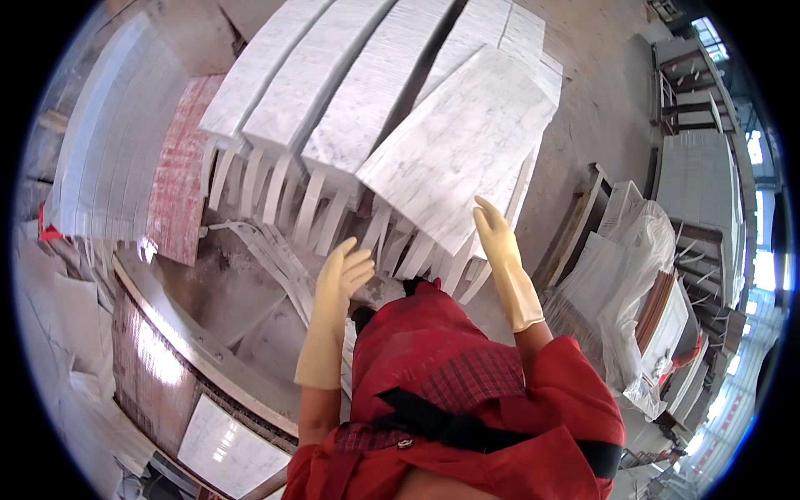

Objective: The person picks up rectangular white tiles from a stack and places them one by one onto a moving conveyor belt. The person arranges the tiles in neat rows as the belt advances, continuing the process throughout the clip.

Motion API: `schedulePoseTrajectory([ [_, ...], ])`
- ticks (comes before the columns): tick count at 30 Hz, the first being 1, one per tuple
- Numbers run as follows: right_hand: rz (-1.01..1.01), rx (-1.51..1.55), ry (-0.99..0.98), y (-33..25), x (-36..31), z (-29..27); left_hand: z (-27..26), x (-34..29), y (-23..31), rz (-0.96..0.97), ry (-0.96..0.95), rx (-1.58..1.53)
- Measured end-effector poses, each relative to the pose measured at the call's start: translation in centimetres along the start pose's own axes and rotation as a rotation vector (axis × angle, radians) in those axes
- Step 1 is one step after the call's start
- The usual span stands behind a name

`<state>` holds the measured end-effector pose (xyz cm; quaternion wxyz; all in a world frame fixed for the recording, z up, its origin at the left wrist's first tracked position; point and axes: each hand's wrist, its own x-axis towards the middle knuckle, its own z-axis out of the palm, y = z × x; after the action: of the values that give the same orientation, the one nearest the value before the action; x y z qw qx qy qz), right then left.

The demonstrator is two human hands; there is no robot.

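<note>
Both my hands wear long cream rubber gloves. My left hand (342, 273) hangs in front of the stacks with its fingers stretched out and holds nothing. A white, grey-veined marble slab (467, 137) lies slanted on top of the right-hand stack, one corner pointing toward me. Over the slab's right edge, near that corner, is my right hand (498, 237), fingers extended and not gripping; whether it touches the stone I cannot tell. To the left of the slab stand rows of white marble pieces (321, 71) packed tightly together, with several thin strips (304, 208) showing at their near ends.
At left, more stacked slabs (117, 125) stand beside a red-stained board (187, 167). Long pale strips (271, 258) lie on the floor near my feet. A metal-edged table (158, 358) with a marble tile (229, 450) is lower left. Plastic-wrapped stacks (621, 275) stand at right.
</note>
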<state>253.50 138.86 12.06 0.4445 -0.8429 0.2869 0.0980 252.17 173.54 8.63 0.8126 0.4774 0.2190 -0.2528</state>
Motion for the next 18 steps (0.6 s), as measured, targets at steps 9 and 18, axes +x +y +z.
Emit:
schedulePoseTrajectory([
  [9, 0.311, 0.791, 0.168, 8.7, 11.9, -6.5, 5.1, 21.0, -1.1, -0.214, 0.184, -0.040],
  [18, 0.419, 1.045, 0.105, 11.4, 21.4, -7.0, 7.1, 24.1, 0.4, -0.345, 0.280, -0.039],
])
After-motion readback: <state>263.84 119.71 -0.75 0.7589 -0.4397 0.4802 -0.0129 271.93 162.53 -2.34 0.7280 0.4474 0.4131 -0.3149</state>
